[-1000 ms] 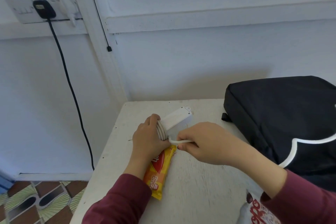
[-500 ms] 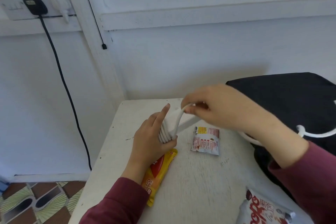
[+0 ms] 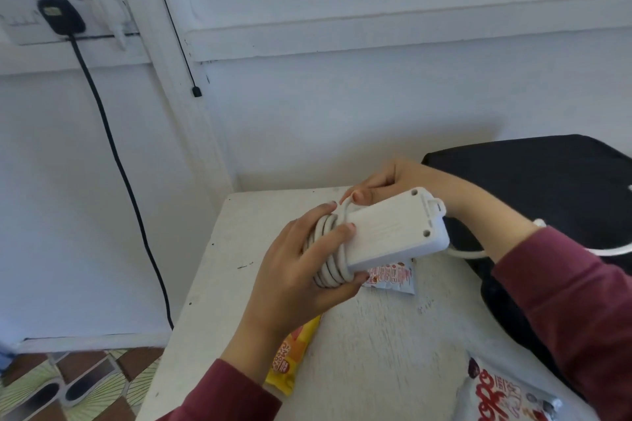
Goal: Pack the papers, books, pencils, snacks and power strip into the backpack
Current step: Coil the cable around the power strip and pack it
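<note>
Power strip (image 3: 393,232) higher; right hand (image 3: 405,178) half-hidden

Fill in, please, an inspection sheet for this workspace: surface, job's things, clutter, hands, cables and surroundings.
Surface: white table, scuffed.
Job's things: power strip held above the table, cord partly wound round it; black backpack at right; yellow snack packet, small snack packet and white snack bag on the table.
Clutter: nothing seen.
Hands: left hand grips the power strip and coils; right hand pinches the cord behind it.
Cables: black cable hangs from a plug in the wall socket.
Surroundings: white wall; patterned floor tiles.
</note>
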